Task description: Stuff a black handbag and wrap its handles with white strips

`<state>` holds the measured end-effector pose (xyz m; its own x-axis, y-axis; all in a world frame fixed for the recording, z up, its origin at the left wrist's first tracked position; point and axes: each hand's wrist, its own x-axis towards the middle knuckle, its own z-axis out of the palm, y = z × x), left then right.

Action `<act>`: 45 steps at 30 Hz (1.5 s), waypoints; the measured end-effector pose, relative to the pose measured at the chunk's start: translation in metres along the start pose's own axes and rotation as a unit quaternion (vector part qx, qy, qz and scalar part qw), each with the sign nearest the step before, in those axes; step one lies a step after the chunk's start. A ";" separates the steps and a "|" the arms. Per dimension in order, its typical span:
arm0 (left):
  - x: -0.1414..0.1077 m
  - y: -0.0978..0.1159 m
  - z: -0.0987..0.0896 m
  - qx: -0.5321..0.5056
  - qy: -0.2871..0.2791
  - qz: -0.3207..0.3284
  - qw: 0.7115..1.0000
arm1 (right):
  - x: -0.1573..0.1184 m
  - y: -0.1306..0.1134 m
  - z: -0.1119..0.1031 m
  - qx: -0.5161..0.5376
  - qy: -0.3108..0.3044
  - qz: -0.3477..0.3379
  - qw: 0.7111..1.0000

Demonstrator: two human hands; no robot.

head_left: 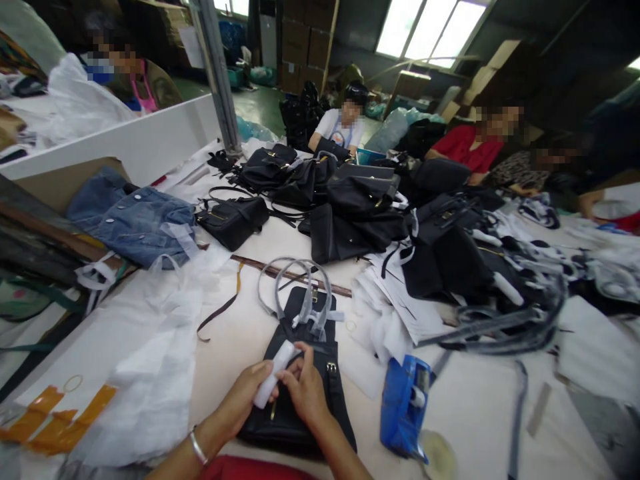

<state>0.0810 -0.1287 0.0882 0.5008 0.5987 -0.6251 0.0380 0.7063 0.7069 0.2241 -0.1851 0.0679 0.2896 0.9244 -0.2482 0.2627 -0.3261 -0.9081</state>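
Observation:
A black backpack (pixel 300 417) lies on the table right in front of me, its flap laid open away from me and its wrapped handles (pixel 313 320) looping above. Over its front I hold a small white rolled piece (pixel 275 375), which looks like foam or paper wrap. My left hand (pixel 254 388) grips its lower left side, thumb on top. The bent fingers of my right hand (pixel 306 387) close on its right edge; some fingertips are hidden behind it. A gold zip pull (pixel 273 408) shows below the hands, and a buckle (pixel 332 371) sits at the bag's right side.
A blue tape dispenser (pixel 404 408) stands right of the backpack. White sheets (pixel 405 300) and plastic-wrapped straps (pixel 500 337) lie beyond it. Black bags (pixel 360 213) are heaped at the back. To the left are a denim jacket (pixel 143 223) and orange tape strips (pixel 65 423). Several people sit around the table.

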 end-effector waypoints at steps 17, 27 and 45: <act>0.012 0.014 -0.017 -0.133 -0.137 -0.182 0.965 | 0.024 0.003 -0.043 -0.263 -0.149 -0.223 0.927; 0.024 -0.003 -0.021 0.364 0.055 0.077 0.927 | -0.027 0.066 -0.097 -0.334 0.042 0.113 0.935; 0.070 -0.060 0.133 0.124 -0.035 -0.101 0.986 | -0.024 0.108 -0.106 -0.022 0.085 0.055 0.995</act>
<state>0.2283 -0.1795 0.0459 0.5200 0.4207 -0.7434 0.3498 0.6891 0.6346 0.3428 -0.2637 0.0112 0.4688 0.8371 -0.2819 0.2596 -0.4356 -0.8619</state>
